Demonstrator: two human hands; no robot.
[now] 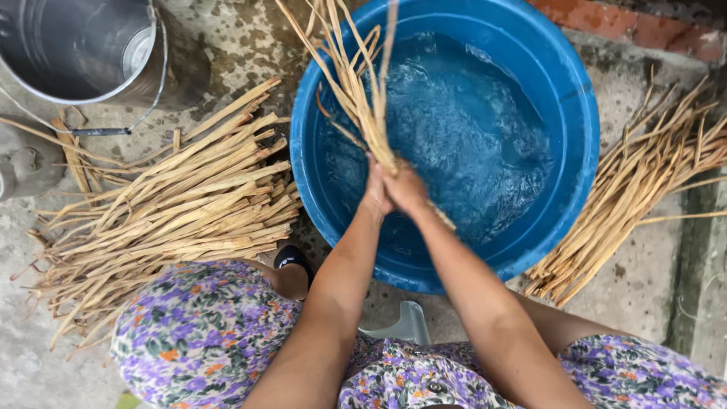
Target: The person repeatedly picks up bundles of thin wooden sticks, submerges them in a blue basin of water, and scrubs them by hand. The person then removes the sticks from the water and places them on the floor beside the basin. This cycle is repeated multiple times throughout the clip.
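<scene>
Both of our hands meet over the near side of a blue plastic basin (564,113), the left hand (376,189) and the right hand (407,189) pressed side by side and clamped together on a bundle of dried reed strips (356,83). From the head camera we see that bundle rising from our grip and fanning out toward the far rim of the basin, above water (469,129) that looks rippled. To our left, on the concrete floor (242,45), lies a thick heap of dry strips (174,212), just beside the basin wall. To our right a second heap of strips (636,189) lies slanted, touching the basin's outer edge. A metal bucket (76,49) with a wire handle stands at the far left, well apart from our hands. Our knees, in purple floral cloth (204,333), frame the bottom, with a small pale stool (405,326) between them.
</scene>
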